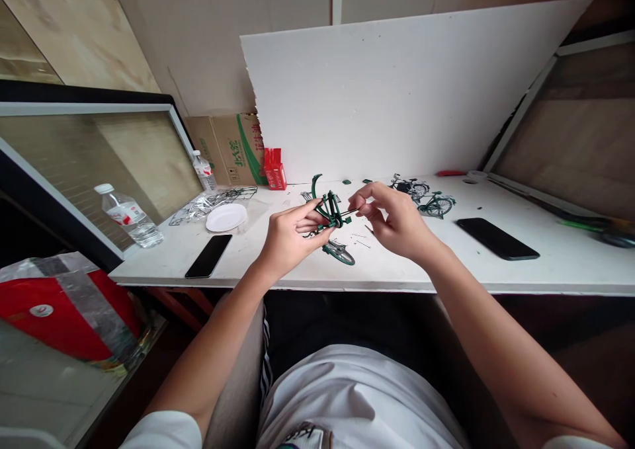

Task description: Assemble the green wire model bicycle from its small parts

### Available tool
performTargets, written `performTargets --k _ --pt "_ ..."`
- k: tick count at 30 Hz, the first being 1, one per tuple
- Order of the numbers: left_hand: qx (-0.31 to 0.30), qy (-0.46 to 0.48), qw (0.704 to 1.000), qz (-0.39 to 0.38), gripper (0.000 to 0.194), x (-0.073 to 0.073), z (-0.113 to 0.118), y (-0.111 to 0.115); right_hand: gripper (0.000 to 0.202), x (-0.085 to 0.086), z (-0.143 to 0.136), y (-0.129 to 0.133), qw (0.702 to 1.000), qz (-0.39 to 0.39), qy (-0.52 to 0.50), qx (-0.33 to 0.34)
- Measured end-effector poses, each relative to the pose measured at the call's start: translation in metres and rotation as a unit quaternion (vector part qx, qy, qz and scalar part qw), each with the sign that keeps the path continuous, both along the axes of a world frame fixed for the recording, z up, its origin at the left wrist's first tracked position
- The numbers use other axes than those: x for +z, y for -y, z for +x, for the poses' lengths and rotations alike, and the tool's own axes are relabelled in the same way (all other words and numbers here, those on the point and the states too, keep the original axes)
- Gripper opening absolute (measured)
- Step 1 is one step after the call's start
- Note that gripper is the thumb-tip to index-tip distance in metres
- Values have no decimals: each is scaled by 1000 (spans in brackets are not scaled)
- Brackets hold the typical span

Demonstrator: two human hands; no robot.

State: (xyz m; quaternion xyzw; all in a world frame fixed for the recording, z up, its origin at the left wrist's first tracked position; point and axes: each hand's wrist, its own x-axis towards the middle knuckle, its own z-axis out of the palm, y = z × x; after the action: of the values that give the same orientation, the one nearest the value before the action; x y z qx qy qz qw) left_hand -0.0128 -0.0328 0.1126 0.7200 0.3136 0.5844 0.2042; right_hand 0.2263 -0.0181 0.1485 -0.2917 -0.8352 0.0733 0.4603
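Note:
My left hand [294, 236] is closed on a green model bicycle frame [331, 211], raised over the white table. To its right, my right hand [389, 216] pinches a thin dark rod [351, 211] that reaches to the frame. What the rod's tip touches is too small to tell. Below the hands a small spoked wheel with a green rim [340, 253] lies on the table, and a curved green part [316, 184] shows just behind the frame. A few tiny thin pieces [362, 241] lie beside the wheel.
Two small model bicycles, one dark [409, 186], one green [437, 205], stand behind my right hand. Phones lie at left [208, 256] and right [497, 239]. A white plate [226, 217], water bottle [129, 217], red box [274, 169] and white board [397, 98] are also around.

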Motion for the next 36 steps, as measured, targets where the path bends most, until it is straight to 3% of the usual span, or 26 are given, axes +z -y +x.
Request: performTargets --k 6,14,21,27,32,36 --pt "1 4 998 -55 63 3 3 5 12 3 -4 7 997 -35 -36 55" --pt "12 104 987 -124 73 10 6 6 14 8 -10 10 995 66 -47 55" --pt "-23 127 983 -132 74 7 10 4 25 -1 -7 8 996 0 -62 56" --pt "-33 52 991 -116 73 0 4 3 37 7 -4 23 995 -82 -30 48" --pt "7 -27 999 -43 62 3 6 16 26 5 -5 25 1000 15 19 1" --pt "49 -39 998 17 53 7 11 24 15 -1 -5 22 992 109 57 -20"
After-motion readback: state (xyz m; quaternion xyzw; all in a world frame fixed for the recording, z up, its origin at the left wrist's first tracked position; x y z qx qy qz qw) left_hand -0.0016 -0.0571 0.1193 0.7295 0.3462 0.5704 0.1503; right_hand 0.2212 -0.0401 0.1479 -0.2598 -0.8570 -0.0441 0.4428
